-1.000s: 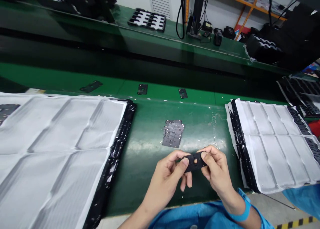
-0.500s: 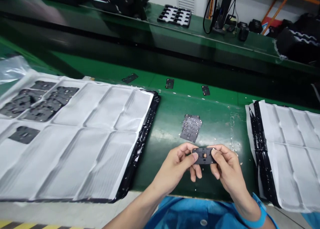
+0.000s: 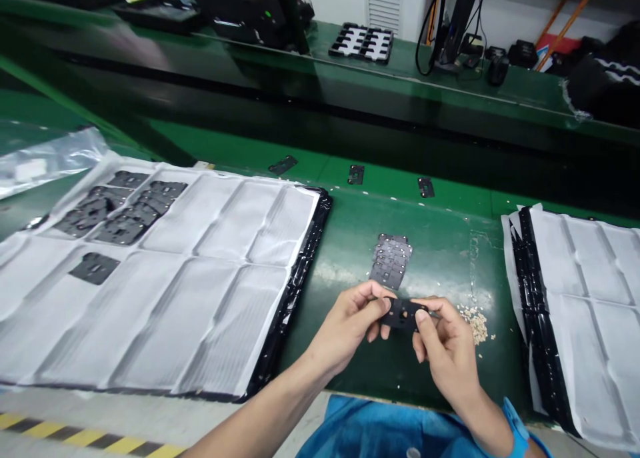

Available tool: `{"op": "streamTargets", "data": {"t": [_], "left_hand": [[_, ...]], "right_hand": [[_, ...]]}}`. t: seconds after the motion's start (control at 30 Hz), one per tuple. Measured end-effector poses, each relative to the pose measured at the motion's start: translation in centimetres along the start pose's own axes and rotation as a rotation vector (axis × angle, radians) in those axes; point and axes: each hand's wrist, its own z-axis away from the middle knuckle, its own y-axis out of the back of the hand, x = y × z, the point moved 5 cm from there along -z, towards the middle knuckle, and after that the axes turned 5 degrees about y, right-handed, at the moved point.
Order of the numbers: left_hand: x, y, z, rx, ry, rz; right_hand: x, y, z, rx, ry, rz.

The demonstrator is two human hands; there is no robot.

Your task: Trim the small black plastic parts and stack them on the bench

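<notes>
A yellow-and-black floor stripe (image 3: 90,438) runs at the left, below a white-lined tray (image 3: 170,311) with dark plates (image 3: 125,218) on the green counter (image 3: 345,245). I see the left hand (image 3: 350,321) pinching one end of a black plate (image 3: 397,319), held just on the person's side of a fanned stack (image 3: 391,261). Its long axis runs left to right, broad face up, flat, with a small central hole. The right hand (image 3: 447,341) pinches the other end; beyond lie beige bits (image 3: 477,328) and stacked trays (image 3: 590,311).
</notes>
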Motion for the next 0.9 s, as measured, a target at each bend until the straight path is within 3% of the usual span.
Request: {"op": "streamTargets", "data": {"t": [0.2,0.33,0.53,0.73,0.9], "left_hand": [[1.1,3.0,-0.1,0.056,-0.104,-0.322],[1.5,4.2,-1.6,0.101,-0.213,-0.584],[1.5,4.2,-4.5,0.165,-0.378,-0.880],[2.4,5.4,-4.2,0.214,-0.417,-1.041],[6.0,7.0,-5.9,0.283,-0.370,-1.299]], "right_hand": [[1.1,2.3,-0.4,-0.070,0.084,0.295],[1.5,3.5,-0.9,-0.051,0.153,0.491],[1.4,2.8,-1.0,-0.051,0.296,0.570],[2.0,3.3,-0.7,-0.039,0.363,0.578],[1.8,4.1,-0.5,0.039,0.463,0.581]]}}
